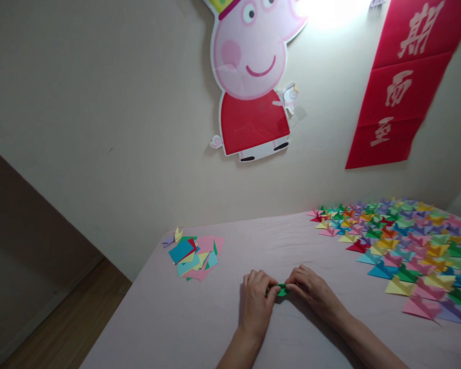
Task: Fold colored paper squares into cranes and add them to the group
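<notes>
A small folded piece of green paper (282,290) is held just above or on the pink cloth between my two hands. My left hand (258,291) pinches its left end between thumb and fingers. At its right end, the fingertips of my right hand (309,286) are closed on the paper. Parts of the paper are hidden behind my fingers, so its full shape does not show.
Loose coloured paper sheets (195,256) lie in a pile at the left, with a yellow folded piece (178,234) behind them. Many folded paper cranes (403,256) fill the right side of the pink-covered surface (169,318). A wall (138,128) with a cartoon pig cutout (255,120) rises behind.
</notes>
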`<act>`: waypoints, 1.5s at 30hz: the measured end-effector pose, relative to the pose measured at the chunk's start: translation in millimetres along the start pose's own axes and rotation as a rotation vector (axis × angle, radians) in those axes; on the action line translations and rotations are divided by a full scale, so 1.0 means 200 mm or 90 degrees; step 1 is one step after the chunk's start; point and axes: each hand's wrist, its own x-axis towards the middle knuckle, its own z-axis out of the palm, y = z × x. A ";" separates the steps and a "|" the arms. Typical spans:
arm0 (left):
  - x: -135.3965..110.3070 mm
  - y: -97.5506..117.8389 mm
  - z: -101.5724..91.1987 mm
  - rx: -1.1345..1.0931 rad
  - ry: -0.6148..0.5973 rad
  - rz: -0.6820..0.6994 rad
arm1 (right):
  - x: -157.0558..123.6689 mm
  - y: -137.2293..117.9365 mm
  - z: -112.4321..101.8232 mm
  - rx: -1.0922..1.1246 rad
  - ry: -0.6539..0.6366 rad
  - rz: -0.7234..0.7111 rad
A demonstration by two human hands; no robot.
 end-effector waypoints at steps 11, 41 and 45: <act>0.01 -0.03 0.01 -0.087 -0.011 -0.039 | 0.02 -0.05 -0.04 0.077 0.040 0.002; 0.01 0.04 -0.07 -0.044 0.062 -0.022 | 0.03 -0.04 -0.08 0.255 0.110 0.178; 0.02 0.03 -0.06 -0.046 0.059 -0.016 | 0.05 -0.08 -0.05 0.253 0.107 0.142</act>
